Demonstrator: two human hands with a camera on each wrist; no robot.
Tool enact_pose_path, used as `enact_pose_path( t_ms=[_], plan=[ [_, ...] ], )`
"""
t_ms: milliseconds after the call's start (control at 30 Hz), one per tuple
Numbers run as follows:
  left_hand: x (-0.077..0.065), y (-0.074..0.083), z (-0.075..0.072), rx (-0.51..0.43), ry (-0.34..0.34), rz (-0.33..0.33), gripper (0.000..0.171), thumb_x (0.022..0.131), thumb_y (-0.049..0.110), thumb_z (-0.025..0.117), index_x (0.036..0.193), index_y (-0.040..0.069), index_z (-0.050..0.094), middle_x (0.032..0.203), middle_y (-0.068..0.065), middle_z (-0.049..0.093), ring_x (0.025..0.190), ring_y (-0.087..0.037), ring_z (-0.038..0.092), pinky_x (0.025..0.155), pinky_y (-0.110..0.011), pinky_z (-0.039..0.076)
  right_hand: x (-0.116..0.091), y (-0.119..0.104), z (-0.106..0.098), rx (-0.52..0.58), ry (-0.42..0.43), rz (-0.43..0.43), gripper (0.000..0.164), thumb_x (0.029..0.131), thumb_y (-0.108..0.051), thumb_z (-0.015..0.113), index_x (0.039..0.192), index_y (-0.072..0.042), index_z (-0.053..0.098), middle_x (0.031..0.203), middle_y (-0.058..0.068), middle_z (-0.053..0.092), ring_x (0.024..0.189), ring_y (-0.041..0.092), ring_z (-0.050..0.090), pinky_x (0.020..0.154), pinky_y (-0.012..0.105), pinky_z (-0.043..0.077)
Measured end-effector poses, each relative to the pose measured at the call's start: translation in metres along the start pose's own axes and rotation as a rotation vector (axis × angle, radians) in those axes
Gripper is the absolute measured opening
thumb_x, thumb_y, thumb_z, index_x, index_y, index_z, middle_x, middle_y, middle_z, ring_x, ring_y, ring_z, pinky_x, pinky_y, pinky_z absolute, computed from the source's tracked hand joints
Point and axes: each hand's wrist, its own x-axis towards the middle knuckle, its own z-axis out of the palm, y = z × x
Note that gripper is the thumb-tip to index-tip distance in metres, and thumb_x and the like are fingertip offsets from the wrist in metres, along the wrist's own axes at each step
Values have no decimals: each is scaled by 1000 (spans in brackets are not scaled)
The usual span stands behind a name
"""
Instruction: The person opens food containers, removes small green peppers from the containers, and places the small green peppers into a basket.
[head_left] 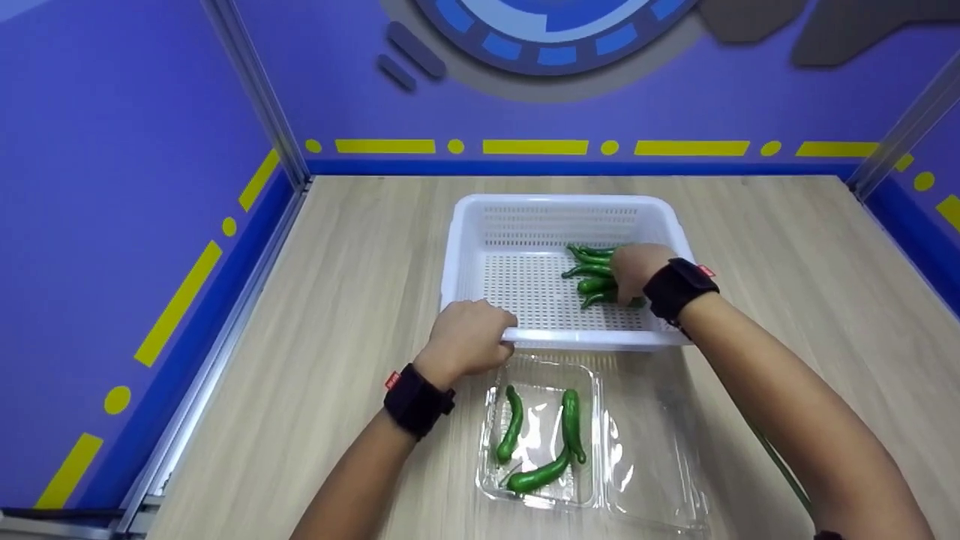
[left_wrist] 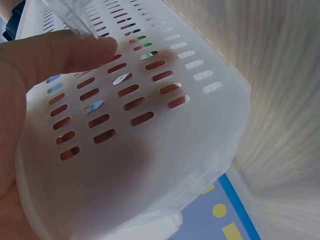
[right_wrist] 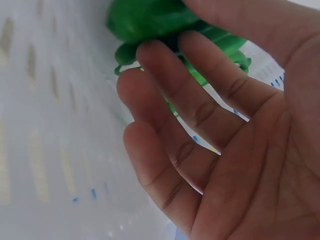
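A white perforated basket (head_left: pixel 540 337) holds several green peppers (head_left: pixel 592 271) along its right side. My left hand (head_left: pixel 469 334) grips the basket's near left rim, fingers over the top edge; in the left wrist view, the thumb (left_wrist: pixel 75 52) lies against the slotted outer wall. Inside the basket, my right hand (head_left: pixel 637 270) is over the peppers. The right wrist view shows its fingers (right_wrist: pixel 170 95) slightly bent and spread, fingertips right at a green pepper (right_wrist: pixel 150 20). In front of the basket, a clear plastic clamshell (head_left: pixel 540 375) contains three green peppers (head_left: pixel 571 420).
The clamshell's transparent lid (head_left: pixel 652 465) lies folded open to the right on the wood-grain table (head_left: pixel 360 300). Blue panels (head_left: pixel 525 120) with yellow markings stand behind and at both sides. The basket's near edge overhangs the back of the clamshell in the head view.
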Motion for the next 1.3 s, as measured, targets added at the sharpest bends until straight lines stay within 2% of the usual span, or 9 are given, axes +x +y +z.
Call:
enact_pose_path(
  t_ms=[100,267,567,767,933,1033,1167,1300],
  plan=[
    [-1,-1,0,12,3,0,12,84,26,66,73,20,63,67,5,62,60,-16,56,53,-39,47,-3,-3,-2,-12,28,-4,26,71,-9,77,65,-11,51,67,3,49,59,21,48,52,32,38],
    [0,-1,2,22,13,1,13,83,26,66,72,20,64,67,5,62,59,-16,57,52,-38,47,-4,-6,-1,-52,43,-20,21,71,-5,71,67,-11,51,67,3,47,59,22,47,52,34,41],
    [4,5,2,4,19,18,11,82,25,67,72,20,65,66,5,63,58,-17,57,51,-38,47,-4,6,5,-26,41,15,22,69,-8,75,68,-9,53,68,5,51,60,24,51,51,34,42],
    [2,2,1,6,12,2,11,82,25,67,72,20,64,66,5,63,58,-18,58,51,-38,46,-8,1,-5,19,22,38,23,70,-11,77,70,-10,54,69,5,52,61,23,52,53,33,41],
    [3,1,0,-19,13,1,12,81,22,66,70,20,62,63,6,58,57,-17,54,51,-36,44,-13,2,-12,56,47,38,25,71,-14,76,68,-12,51,68,3,50,60,21,48,54,32,37],
    [3,1,-1,-28,15,4,11,81,21,65,70,20,63,63,6,57,57,-17,53,51,-35,43,-18,5,-17,121,63,34,29,75,-19,76,65,-13,50,63,-1,47,57,17,44,53,30,33],
    [2,1,-1,-33,17,-2,10,81,21,66,71,21,64,62,6,57,56,-17,53,50,-35,43,-26,5,-26,217,100,-2,31,81,-30,77,67,-13,55,63,-3,49,58,15,45,53,29,32],
    [0,1,2,-27,26,1,9,80,21,66,71,21,64,62,5,58,55,-17,53,49,-37,43,-35,2,-34,267,174,-44,29,85,-36,76,77,-10,64,73,1,60,66,19,52,59,31,38]
  ],
)
